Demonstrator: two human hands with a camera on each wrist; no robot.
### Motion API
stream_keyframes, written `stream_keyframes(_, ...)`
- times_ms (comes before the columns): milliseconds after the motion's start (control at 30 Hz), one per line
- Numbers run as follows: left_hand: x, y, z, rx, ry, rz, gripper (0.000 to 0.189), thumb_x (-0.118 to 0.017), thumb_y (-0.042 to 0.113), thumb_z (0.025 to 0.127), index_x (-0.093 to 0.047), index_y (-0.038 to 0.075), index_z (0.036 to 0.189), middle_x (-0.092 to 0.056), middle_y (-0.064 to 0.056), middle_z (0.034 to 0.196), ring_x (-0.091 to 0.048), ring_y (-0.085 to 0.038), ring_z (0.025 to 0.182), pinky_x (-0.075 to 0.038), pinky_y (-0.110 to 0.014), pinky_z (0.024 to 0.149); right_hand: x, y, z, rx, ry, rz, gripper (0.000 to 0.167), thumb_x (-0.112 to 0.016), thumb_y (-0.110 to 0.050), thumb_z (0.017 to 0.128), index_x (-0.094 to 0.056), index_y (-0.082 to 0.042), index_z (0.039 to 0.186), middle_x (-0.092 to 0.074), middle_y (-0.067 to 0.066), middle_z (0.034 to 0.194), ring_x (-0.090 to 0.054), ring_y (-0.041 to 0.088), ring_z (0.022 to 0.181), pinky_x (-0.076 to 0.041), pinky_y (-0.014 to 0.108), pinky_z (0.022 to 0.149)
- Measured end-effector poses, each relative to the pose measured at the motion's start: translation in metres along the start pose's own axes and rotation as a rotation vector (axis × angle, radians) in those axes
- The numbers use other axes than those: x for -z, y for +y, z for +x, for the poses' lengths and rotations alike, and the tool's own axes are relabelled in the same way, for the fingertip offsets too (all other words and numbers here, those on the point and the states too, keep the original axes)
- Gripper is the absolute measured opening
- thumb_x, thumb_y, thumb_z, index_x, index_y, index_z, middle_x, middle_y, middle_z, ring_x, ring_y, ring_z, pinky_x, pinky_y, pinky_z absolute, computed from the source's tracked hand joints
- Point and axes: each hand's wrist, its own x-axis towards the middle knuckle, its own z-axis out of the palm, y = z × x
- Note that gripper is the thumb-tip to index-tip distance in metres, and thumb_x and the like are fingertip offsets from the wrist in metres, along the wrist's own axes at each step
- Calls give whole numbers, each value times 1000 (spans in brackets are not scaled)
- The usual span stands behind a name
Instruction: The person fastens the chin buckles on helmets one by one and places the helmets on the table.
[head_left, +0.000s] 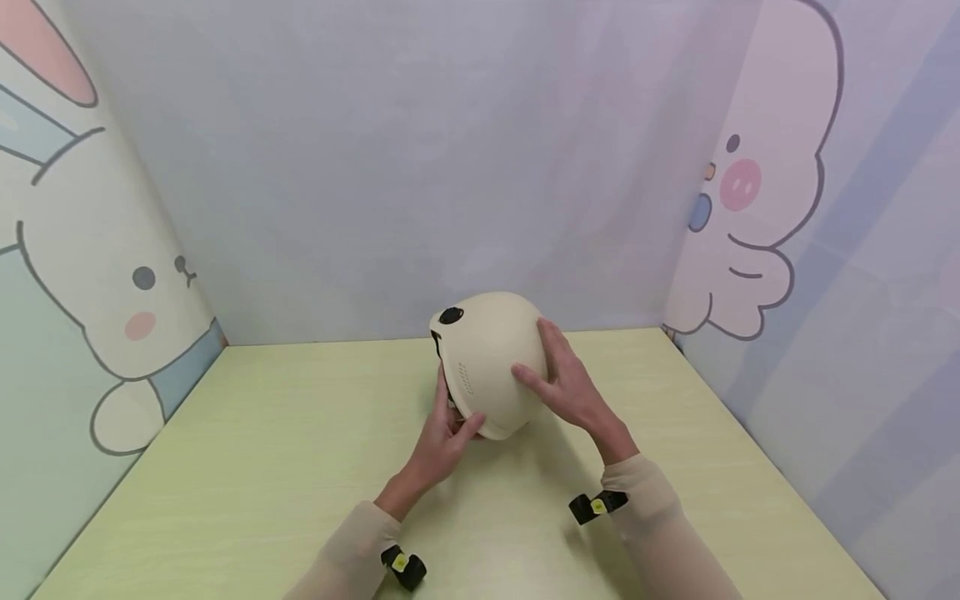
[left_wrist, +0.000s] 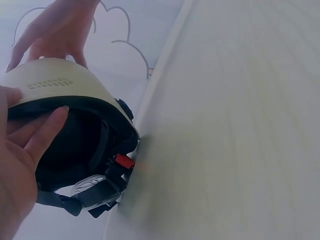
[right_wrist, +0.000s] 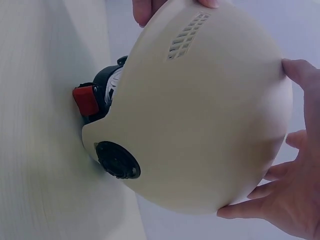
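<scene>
A cream helmet (head_left: 491,360) sits tilted at the bench's (head_left: 262,458) centre. The left hand (head_left: 442,437) grips its lower rim at 7 o'clock. The right hand (head_left: 566,383), fingers spread flat, presses the shell at 3 o'clock.

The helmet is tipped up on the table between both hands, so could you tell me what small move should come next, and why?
Probably roll the helmet a little further over so its open side faces up. The left hand already grips the rim, the right hand lies flat on the shell, and the strap and red buckle sit against the table.
</scene>
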Motion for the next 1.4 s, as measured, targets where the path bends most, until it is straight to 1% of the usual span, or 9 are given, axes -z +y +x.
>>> stream_keyframes(133,3,4,1,7,-17,8,92,-51,-11,99,16,10,158,-40,-35,144,-65,-47,103,-57,-52,75,-1,-1,0,-27,5,-10,84,-63,-50,94,-21,-22,161,-16,17,164,-22,40,147,-29,65,108)
stream_keyframes(300,6,8,1,24,1,66,89,-54,-8,99,10,6,159,-50,-34,137,-67,-47,95,-55,-55,75,-2,-1,0,-41,21,-7,84,-63,-50,93,-23,-19,161,-13,17,164,-21,42,147,-28,67,108)
stream_keyframes(433,6,9,1,12,40,151,85,-58,-5,98,1,0,159,-67,-30,110,-70,-39,76,-59,-40,66,-4,-1,1,-25,23,4,90,-65,-50,93,-19,-12,161,-10,13,166,-19,37,148,-28,63,110)
stream_keyframes(567,6,10,1,-54,92,208,78,-61,-6,96,-11,-7,156,-71,-27,91,-67,-23,64,-51,-22,55,-7,-1,3,6,7,41,99,-70,-48,91,-12,-8,161,-18,11,164,-30,33,145,-33,59,109)
stream_keyframes(700,7,6,2,-116,138,248,72,-62,-6,95,-21,-8,155,-72,-25,94,-68,-26,67,-52,-24,55,-9,-1,2,3,9,65,101,-72,-46,90,-11,-10,161,-20,11,164,-31,32,144,-34,59,108)
stream_keyframes(900,9,3,3,-241,124,277,76,-61,-12,93,-17,-8,156,-71,-29,89,-71,-42,74,-57,-50,57,-11,-1,1,4,19,41,95,-70,-46,92,-13,-16,162,-14,12,165,-19,32,149,-29,60,111)
stream_keyframes(1000,9,7,3,-280,112,294,75,-59,-15,92,-17,-11,154,-70,-31,89,-69,-43,70,-57,-45,55,-11,-2,1,-4,31,16,93,-69,-47,92,-16,-17,162,-13,16,165,-18,35,149,-28,62,110)
stream_keyframes(1200,9,5,4,-243,103,267,78,-62,-14,91,-19,-8,155,-69,-32,102,-70,-42,85,-60,-41,63,-12,-5,2,-14,53,7,96,-70,-48,90,-17,-12,161,-8,16,166,-15,38,149,-26,64,111)
stream_keyframes(1400,8,4,3,-217,68,285,90,-71,-15,84,-18,-6,156,-68,-30,106,-70,-37,92,-59,-36,67,-17,-6,3,5,82,23,102,-74,-47,88,-16,-5,160,-14,18,164,-29,39,144,-37,61,105)
